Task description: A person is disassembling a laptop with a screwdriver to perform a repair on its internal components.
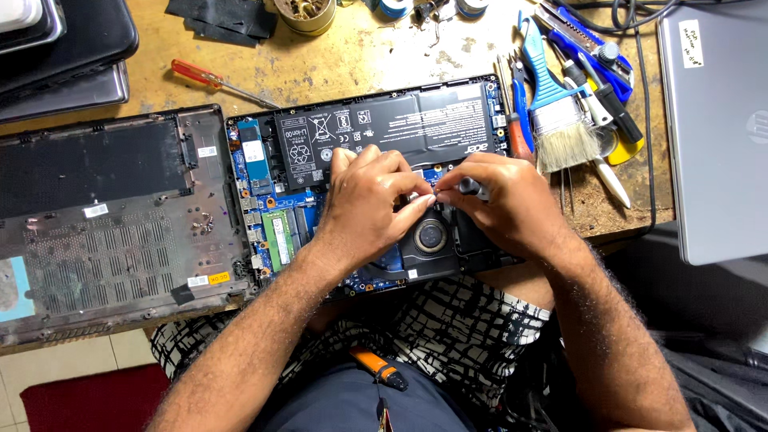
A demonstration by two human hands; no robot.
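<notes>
- Resting on the worktop with its underside up, the opened laptop shows its black battery, green memory stick and round fan, so the parts are within easy reach.
- The left hand lies over the board, its fingers pinched together near the fan, seemingly steadying something too small to make out.
- The right hand has its grip closed round a small dark tool handle, its tip hidden; the two hands' fingertips almost meet above the fan.
- The removed bottom cover lies just left, inner face up, out of the way.
- A red screwdriver and a blue-handled brush lie near.
</notes>
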